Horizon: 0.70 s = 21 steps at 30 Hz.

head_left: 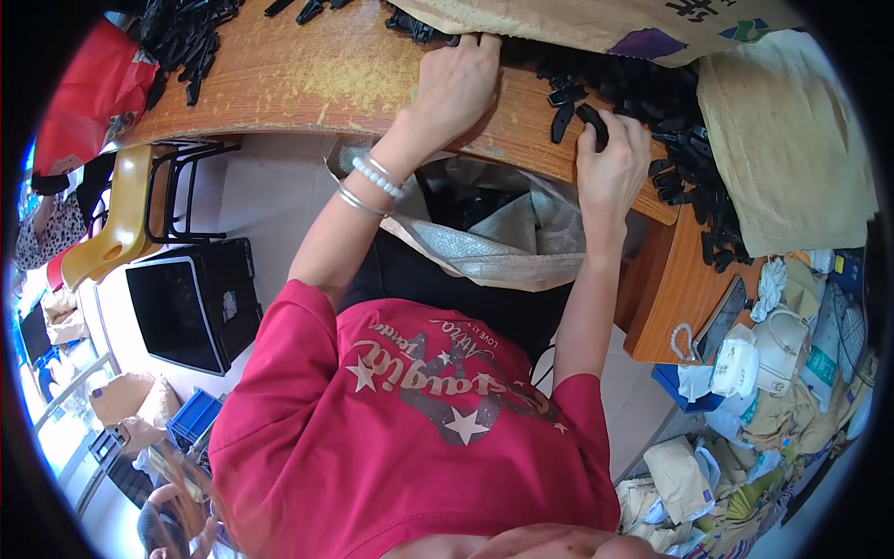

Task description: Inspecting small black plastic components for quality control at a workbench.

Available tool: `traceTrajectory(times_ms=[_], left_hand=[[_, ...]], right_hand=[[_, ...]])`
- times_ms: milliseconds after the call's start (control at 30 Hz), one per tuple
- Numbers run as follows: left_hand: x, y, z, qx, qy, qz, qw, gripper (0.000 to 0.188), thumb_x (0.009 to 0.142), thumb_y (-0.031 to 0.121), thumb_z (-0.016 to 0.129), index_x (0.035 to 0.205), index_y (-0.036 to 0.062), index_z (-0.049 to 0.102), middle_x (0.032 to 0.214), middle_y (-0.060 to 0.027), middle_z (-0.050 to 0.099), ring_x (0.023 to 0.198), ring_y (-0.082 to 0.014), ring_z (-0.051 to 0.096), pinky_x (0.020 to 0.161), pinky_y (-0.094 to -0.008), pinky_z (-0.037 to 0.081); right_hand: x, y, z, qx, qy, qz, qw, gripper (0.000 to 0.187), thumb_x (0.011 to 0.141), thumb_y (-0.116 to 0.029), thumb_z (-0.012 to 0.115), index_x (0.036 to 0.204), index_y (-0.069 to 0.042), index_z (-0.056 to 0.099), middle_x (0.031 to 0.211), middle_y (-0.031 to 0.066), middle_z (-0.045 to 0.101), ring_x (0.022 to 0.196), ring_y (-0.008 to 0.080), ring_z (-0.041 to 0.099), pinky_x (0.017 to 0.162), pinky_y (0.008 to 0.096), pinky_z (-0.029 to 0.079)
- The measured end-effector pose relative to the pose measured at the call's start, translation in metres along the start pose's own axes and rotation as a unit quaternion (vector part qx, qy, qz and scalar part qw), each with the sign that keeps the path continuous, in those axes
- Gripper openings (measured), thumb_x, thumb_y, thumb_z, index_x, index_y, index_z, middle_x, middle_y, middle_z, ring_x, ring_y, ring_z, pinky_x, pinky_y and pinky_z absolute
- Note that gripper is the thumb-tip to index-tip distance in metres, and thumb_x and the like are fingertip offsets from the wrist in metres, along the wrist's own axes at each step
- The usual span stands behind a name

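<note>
My left hand (pixel 460 82) reaches over the table's near edge to dark pieces below the paper sack (pixel 568 23). Its fingers curl down, and their tips are partly hidden, so what they hold does not show. My right hand (pixel 615 168) pinches a long black plastic clip-like piece (pixel 593 127) between thumb and fingers. Just left of it, another black piece (pixel 562 121) lies on the wood. A heap of similar black pieces (pixel 684 149) spreads to the right. Below the table edge, an open woven sack (pixel 503 265) with dark contents sits at my lap.
The worn wooden table (pixel 326 74) carries more black pieces (pixel 191 47) at the far left, beside a red bag (pixel 93 93). Another tan sack (pixel 792 140) stands right. Nearby are a phone (pixel 720 317), a tissue pack (pixel 736 363), a yellow chair (pixel 130 214) and a black crate (pixel 191 307).
</note>
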State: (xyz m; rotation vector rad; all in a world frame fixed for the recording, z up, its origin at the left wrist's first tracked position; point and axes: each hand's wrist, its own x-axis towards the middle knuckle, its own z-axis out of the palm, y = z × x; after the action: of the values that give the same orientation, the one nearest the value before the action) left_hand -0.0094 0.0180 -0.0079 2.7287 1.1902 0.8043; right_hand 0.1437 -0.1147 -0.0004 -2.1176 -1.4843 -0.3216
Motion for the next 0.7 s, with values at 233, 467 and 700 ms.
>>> traceTrajectory(times_ms=[233,467,700], left_hand=[[-0.019,-0.01,-0.02,-0.234,-0.083,-0.114,0.962,0.028,0.07,0.018,0.071,0.086,-0.0015,0.058,0.071,-0.0196,0.061,0.071,-0.0407,0.06,0.069,-0.045,0.048],[-0.028,-0.006,-0.021,-0.269,-0.084,-0.141,0.949,0.026,0.078,0.015,0.065,0.096,-0.0032,0.058,0.077,-0.0171,0.065,0.061,-0.0267,0.06,0.06,-0.0353,0.047],[-0.037,0.015,-0.037,-0.625,-0.241,-0.224,0.708,0.021,0.093,0.011,0.051,0.105,-0.0045,0.058,0.083,-0.0068,0.065,0.051,-0.0049,0.05,0.052,-0.0184,0.041]], right_hand=[[-0.002,0.007,-0.002,0.071,0.096,-0.049,0.992,0.023,0.076,-0.003,0.066,0.099,0.0,0.065,0.093,0.0085,0.056,0.082,0.0242,0.055,0.074,0.0373,0.044],[0.001,0.01,-0.009,0.36,0.056,0.164,0.917,0.027,0.082,0.0,0.063,0.109,0.0,0.062,0.09,0.0071,0.062,0.081,0.0112,0.059,0.073,0.0234,0.051],[-0.003,0.017,-0.009,0.413,0.065,0.298,0.858,0.02,0.082,-0.002,0.067,0.102,0.003,0.067,0.083,0.0077,0.067,0.068,0.0096,0.061,0.063,0.0194,0.05]])
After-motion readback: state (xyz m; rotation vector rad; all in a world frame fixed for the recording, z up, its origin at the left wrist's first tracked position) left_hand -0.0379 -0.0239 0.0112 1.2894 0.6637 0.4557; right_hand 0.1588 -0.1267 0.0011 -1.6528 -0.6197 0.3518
